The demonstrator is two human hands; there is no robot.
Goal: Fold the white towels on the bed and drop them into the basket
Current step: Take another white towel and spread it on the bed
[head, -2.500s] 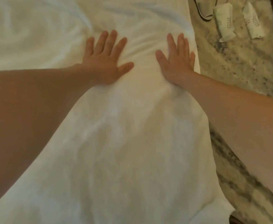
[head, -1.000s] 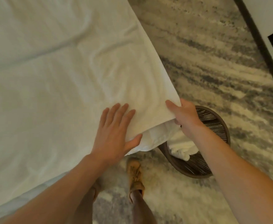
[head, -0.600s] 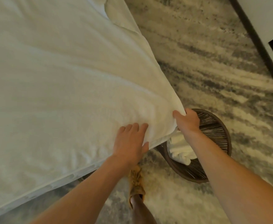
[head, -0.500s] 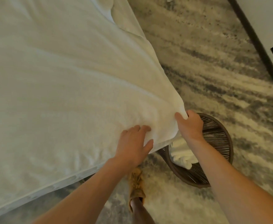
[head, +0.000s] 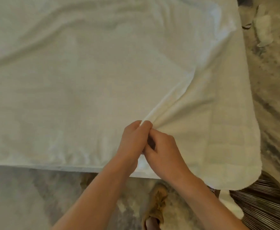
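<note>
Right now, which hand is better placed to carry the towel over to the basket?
Right hand, likely. Both hands pinch the towel together, but the basket sits on the floor to the right, beside the right forearm; the left hand would cross over.

We have one view only, from a camera worn on the person's head. It faces forward and steeply down over the bed [head: 19, 113], whose near edge crosses the lower frame. Both forearms enter from the bottom, and the left hand [head: 132, 140] and right hand [head: 164, 146] grip the towel [head: 210, 122] close below the lens. The rug [head: 272, 97], a shoe [head: 156, 205] and the basket [head: 265, 205] line the bottom and right edges.
</note>
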